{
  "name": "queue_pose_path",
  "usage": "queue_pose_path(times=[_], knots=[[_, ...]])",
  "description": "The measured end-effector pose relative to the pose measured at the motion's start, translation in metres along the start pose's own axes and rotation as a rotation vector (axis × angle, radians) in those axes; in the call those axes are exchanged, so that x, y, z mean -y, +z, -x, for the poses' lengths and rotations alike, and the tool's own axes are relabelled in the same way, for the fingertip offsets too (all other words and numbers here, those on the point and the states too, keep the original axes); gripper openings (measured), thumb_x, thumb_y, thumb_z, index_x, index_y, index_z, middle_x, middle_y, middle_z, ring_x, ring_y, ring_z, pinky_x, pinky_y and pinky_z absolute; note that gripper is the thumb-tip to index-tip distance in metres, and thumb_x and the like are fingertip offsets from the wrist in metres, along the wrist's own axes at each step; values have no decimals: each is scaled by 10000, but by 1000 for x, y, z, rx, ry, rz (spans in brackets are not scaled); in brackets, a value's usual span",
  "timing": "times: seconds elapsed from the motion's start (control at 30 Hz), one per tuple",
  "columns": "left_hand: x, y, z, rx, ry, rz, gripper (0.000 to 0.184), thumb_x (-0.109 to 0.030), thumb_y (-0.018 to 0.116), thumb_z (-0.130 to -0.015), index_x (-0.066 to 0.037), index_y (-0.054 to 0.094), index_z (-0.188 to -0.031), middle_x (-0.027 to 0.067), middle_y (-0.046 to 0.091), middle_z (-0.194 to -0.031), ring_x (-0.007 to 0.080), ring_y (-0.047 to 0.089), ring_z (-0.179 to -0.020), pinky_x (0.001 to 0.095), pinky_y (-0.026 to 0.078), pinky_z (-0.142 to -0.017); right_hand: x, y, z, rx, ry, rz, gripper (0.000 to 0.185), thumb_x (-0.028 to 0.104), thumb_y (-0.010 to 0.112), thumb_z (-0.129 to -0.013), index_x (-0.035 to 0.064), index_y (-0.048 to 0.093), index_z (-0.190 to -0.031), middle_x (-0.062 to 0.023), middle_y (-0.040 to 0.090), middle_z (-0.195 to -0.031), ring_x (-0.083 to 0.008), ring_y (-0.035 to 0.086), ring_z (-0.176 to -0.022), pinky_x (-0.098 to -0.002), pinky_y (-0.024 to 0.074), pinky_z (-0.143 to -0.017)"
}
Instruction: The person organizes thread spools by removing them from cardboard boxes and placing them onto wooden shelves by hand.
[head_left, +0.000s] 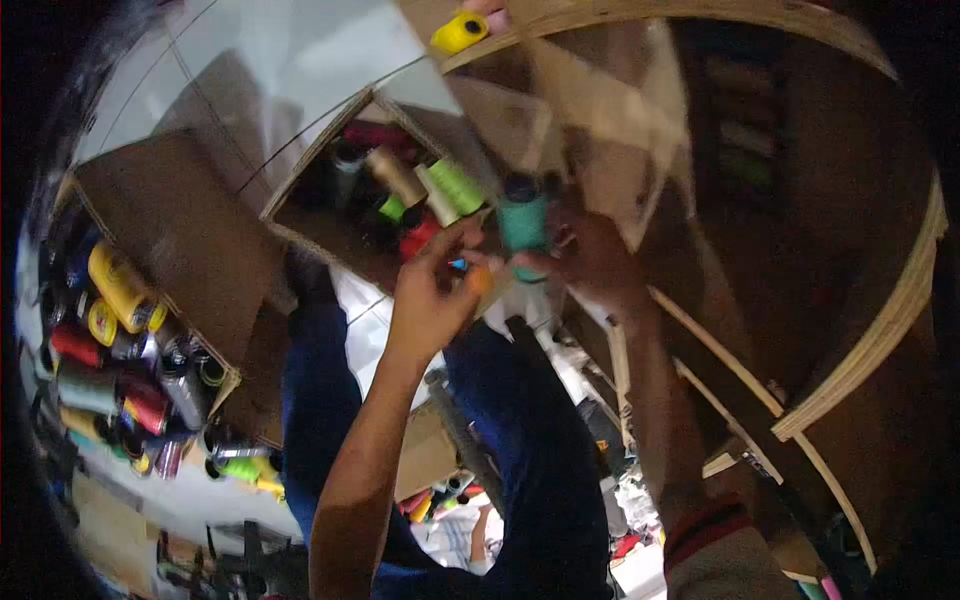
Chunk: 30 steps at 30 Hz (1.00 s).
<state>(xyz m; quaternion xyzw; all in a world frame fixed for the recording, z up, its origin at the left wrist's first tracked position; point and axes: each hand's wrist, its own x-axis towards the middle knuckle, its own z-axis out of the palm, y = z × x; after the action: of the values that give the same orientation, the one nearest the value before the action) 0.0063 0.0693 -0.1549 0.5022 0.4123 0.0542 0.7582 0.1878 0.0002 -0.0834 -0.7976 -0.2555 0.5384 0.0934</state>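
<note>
A teal spool of thread [523, 225] with a dark top stands upright in my right hand [600, 262], whose fingers wrap its right side and base. Just left of it, my left hand [438, 295] is closed with thumb and fingers brought together. Small orange and blue spots show at those fingertips, too blurred to name. Behind my left hand, an open cardboard box [320, 232] holds several spools, among them a lime green spool [455, 187], a tan spool [395, 177] and a red spool [420, 236].
On the left, another cardboard box [170, 230] has its flap raised, with several spools such as a yellow spool [118, 285] beside the flap. A yellow spool [460, 33] lies at the top. Curved wooden edging [870, 340] frames a dark brown surface on the right.
</note>
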Motion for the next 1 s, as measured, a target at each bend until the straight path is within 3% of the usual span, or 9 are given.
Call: queue_pose_path(times=[0.07,0.17,0.3,0.43,0.5,0.83,0.87,0.93,1.0], knots=[[22,-18,-11,8,12,-395,406,-150,660,-755,-13,535,-1116,157,607,-1014,318,621,-852,376,499,-773,-7,-8,-2,21,9,-113,552,419,708,-727,67,558,-1126,-148,610,-1056,-242,599,-960,-398,460,-837],[16,-28,-32,97,-260,-838,479,-204,627,-765,-66,480,-1200,200,524,-1159,405,547,-983,416,470,-823,-33,1,5,-23,-58,-179,611,475,720,-694,67,562,-1120,-150,615,-1051,-226,606,-932,-380,478,-817],[79,-20,-83,32,-4,-1285,518,-290,589,-801,-138,434,-1271,156,386,-1330,373,349,-1225,516,345,-946,-36,5,15,-15,37,-175,718,585,696,-646,65,560,-1122,-161,609,-1044,-229,607,-924,-376,494,-785],[98,-16,-106,444,345,-2048,493,-288,493,-869,-192,378,-1338,75,284,-1429,311,188,-1346,612,176,-1026,-41,13,24,-33,26,-142,773,648,653,-640,61,551,-1133,-168,621,-1002,-240,623,-886,-382,502,-771],[106,-21,-126,688,609,-2304,497,-278,484,-869,-197,365,-1344,74,288,-1427,317,193,-1342,609,151,-1043,-48,13,24,1,38,-147,633,531,697,-683,46,576,-1072,-123,627,-930,-197,605,-824,-354,485,-745],[123,-58,-170,968,889,-1787,362,-240,445,-863,-119,463,-1204,123,523,-1169,323,498,-1118,557,349,-954,-54,15,33,1,73,-42,748,641,669,-645,39,577,-1079,-148,641,-889,-248,637,-817,-372,510,-726],[135,-67,-177,906,1062,-1756,343,-255,470,-841,-112,507,-1151,109,579,-1075,321,566,-1001,525,445,-832,-54,12,32,-20,40,-107,721,607,679,-658,34,573,-1083,-147,637,-908,-247,634,-829,-371,509,-734],[166,-68,-195,986,785,-1559,306,-288,459,-845,-78,537,-1054,128,615,-891,282,610,-861,457,482,-728,-54,10,33,-57,-16,-244,669,538,700,-685,25,567,-1092,-146,629,-946,-244,628,-853,-370,507,-749],[126,-54,-176,948,886,-1419,339,-302,485,-829,-59,541,-1059,148,623,-817,272,628,-767,419,504,-655,-52,7,36,-54,58,-469,587,387,730,-720,26,535,-1140,-134,617,-996,-224,605,-923,-363,491,-798]])
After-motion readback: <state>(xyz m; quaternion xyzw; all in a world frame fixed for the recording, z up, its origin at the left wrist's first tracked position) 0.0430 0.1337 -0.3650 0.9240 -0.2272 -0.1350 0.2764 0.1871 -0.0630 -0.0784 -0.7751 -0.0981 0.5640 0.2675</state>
